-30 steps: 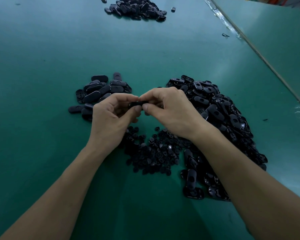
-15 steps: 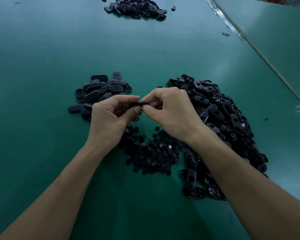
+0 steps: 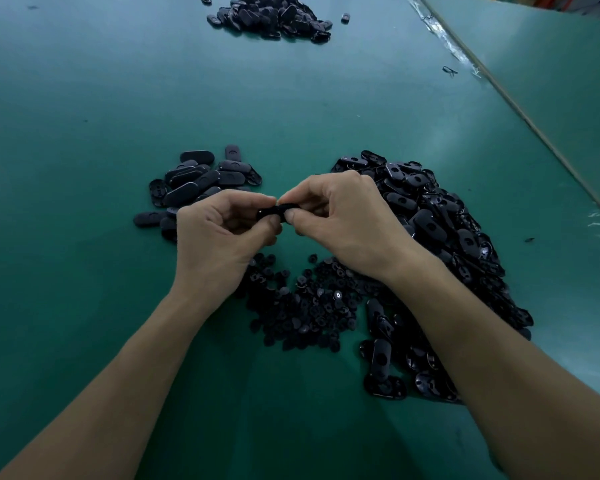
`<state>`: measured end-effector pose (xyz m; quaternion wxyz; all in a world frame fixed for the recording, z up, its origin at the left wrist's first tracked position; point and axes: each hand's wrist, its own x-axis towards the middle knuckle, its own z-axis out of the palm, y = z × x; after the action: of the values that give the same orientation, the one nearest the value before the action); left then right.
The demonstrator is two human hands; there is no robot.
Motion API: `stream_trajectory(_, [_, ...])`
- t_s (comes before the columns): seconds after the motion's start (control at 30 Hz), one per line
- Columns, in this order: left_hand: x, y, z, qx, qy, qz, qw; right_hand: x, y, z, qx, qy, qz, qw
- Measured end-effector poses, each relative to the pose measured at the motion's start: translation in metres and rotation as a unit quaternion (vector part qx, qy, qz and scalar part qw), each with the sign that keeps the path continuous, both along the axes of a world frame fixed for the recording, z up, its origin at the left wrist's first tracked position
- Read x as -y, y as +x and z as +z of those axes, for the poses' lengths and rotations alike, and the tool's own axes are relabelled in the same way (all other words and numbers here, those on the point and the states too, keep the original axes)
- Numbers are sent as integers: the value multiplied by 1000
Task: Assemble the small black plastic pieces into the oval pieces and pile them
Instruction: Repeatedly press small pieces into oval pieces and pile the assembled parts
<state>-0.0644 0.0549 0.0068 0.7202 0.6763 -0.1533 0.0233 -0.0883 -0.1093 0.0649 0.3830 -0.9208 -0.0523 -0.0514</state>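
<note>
Both hands, left hand (image 3: 219,233) and right hand (image 3: 343,216), pinch one oval piece (image 3: 274,211); the insert is probably underneath, so press straight until seated

Oval piece (image 3: 277,212) slightly more enclosed between left hand (image 3: 219,237) and right hand (image 3: 343,220).

dim, teal-tinted light, glare at the right edge, perhaps slight wide-angle bending.
</note>
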Motion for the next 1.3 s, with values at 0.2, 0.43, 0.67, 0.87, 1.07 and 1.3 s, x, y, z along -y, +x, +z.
stream_trajectory(0.2, [-1,-1,3,-7,-20,-12,1000,2,1,3,6,1,8,1000])
stream_trajectory(0.43, [-1,0,2,-3,-10,-9,1000,1,1,-1,-7,8,10,1000])
stream_trajectory(0.67, [-2,2,-2,-1,27,15,1000,3,3,-6,-43,22,27,998])
stream_trajectory(0.87, [-3,1,-5,48,57,43,996,3,3,-8,-47,32,17,998])
stream_trajectory(1.07, [1,0,-4,94,144,141,975,7,0,-8,-82,-65,-3,994])
stream_trajectory(1.3, [-9,6,-3,93,178,171,964,13,-5,-6,-133,-307,-116,935])
